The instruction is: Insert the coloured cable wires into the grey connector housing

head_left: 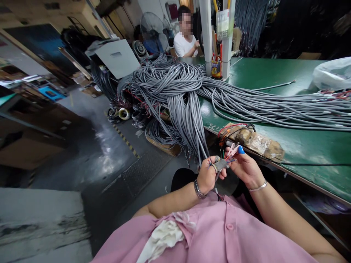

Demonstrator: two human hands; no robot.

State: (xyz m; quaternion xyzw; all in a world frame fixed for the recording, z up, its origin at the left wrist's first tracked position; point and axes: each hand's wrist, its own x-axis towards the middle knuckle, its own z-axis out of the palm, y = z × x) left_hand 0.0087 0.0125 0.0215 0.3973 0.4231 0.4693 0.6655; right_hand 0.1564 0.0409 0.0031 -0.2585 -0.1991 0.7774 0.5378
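My left hand (207,176) is closed around the end of a grey cable (220,165), just in front of my body. Thin coloured wires (225,155) fan out from that cable end. My right hand (246,171) is closed at the wires, with a blue cover (241,149) on one fingertip. A small pinkish-white piece (232,150) shows at its fingers; whether it is a tool or part of the cable I cannot tell. Beyond my hands, a large bundle of grey cables (170,78) lies over the bench and hangs off its edge.
The green bench (309,146) runs along the right. A tape-wrapped block (259,142) lies at its near edge. A plastic bag (333,73) sits farther right. White posts (205,33) rise from the bench. A co-worker in a white shirt (184,45) sits behind it.
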